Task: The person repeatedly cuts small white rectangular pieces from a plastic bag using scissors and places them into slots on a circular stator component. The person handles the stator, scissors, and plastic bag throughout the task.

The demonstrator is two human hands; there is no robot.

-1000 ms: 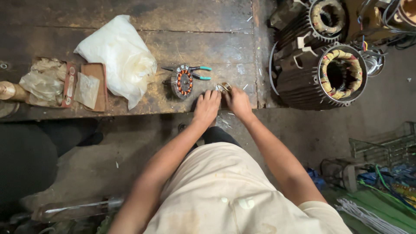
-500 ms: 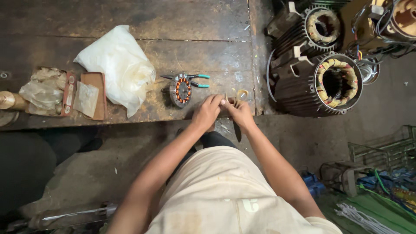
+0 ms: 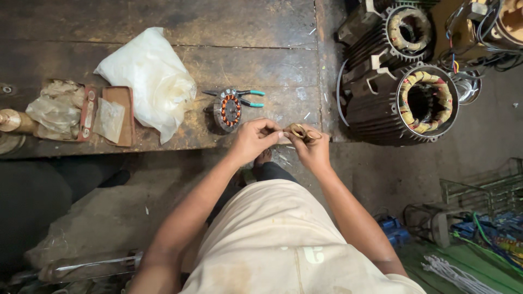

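a white plastic bag [image 3: 150,81] lies crumpled on the dark wooden surface [image 3: 245,27], with a small round stator [image 3: 229,110] and teal-handled pliers [image 3: 248,97] just beside it. at the surface's left end sit flat brown trays [image 3: 117,114] and clear wrapping [image 3: 54,109]. two big finned motor housings [image 3: 403,103] stand on the floor to the right.

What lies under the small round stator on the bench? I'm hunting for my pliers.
Pliers with teal handles lie under the small stator: handles stick out to its right, the tip to its left. The middle of the pliers is hidden beneath it, on the wooden bench.
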